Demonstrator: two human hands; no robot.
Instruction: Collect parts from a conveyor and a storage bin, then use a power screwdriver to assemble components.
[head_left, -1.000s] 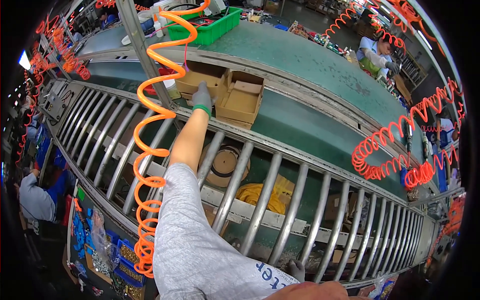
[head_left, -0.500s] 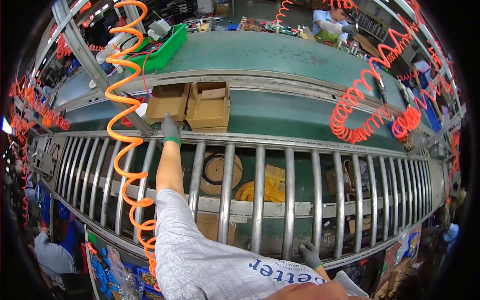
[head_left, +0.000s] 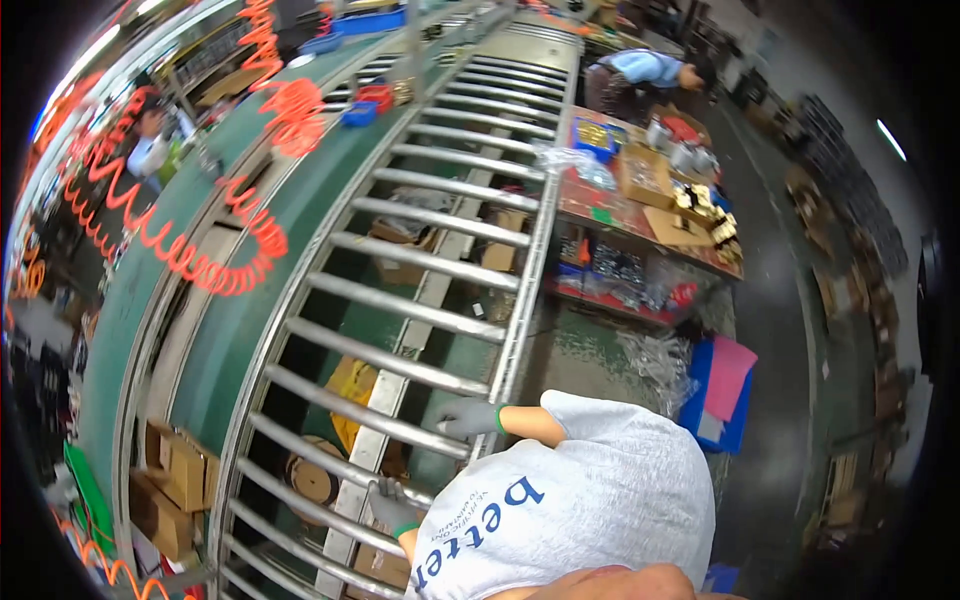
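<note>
My left hand (head_left: 392, 510), in a grey glove with a green cuff, is over the metal rollers low in the picture, its fingers slightly apart and nothing visible in them. My right hand (head_left: 470, 417), gloved alike, reaches across the near side rail (head_left: 515, 340) of the roller conveyor. Its fingers stretch out over the gap between two rollers, and I see nothing held. A roller (head_left: 385, 418) runs just below the right hand. Two open cardboard boxes (head_left: 165, 515) stand on the green bench beyond the conveyor, apart from both hands.
Yellow cloth or plastic (head_left: 350, 395) and a round cardboard disc (head_left: 312, 475) lie beneath the rollers. Coiled orange air hoses (head_left: 215, 270) hang over the green bench. At right stand a red-topped table (head_left: 600, 205) with parts and a blue bin (head_left: 715, 430); another person (head_left: 640, 70) bends beyond.
My view has swung to the right along the conveyor. My left hand has come away from the cardboard box and back over the rollers; my right hand stays by the near rail.
</note>
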